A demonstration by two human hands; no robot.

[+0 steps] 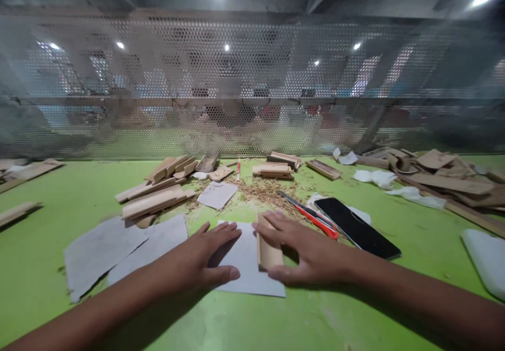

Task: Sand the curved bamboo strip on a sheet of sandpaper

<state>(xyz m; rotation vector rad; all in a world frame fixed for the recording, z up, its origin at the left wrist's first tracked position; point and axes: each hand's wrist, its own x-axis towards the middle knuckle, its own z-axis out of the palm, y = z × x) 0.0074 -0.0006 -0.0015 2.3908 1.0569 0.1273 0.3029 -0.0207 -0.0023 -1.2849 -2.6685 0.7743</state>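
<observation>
My left hand lies flat on a grey sheet of sandpaper on the green table, fingers stretched out and pressing it down. My right hand grips a small curved wooden piece that stands on the same sheet, fingers over its top and thumb at its near end. The two hands are a few centimetres apart.
Two larger grey sheets lie to the left. Stacks of wooden pieces and shavings sit behind. A red utility knife and a black phone lie right of my hand. Wood scraps pile at far right; a mesh screen backs the table.
</observation>
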